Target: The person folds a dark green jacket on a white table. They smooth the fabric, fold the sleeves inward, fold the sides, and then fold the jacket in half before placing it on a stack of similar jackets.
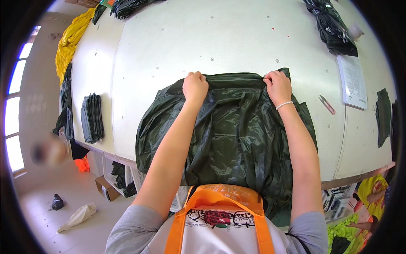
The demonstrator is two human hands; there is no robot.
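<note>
A large sheet of shiny dark green fabric [237, 131] lies spread over the near part of a white table [237, 38] and hangs over its front edge. My left hand [195, 86] is closed on the fabric's far edge at the left. My right hand [278, 86], with a white bead bracelet on the wrist, grips the same far edge at the right. The edge between my fists is folded over and stretched straight.
A stack of folded dark pieces [92, 117] sits at the table's left. Yellow fabric [69, 42] drapes over the far left corner. Dark bundles [334, 27] lie far right beside a paper sheet [352, 80], small snips [327, 104] and another dark piece [383, 115]. Boxes stand on the floor at left.
</note>
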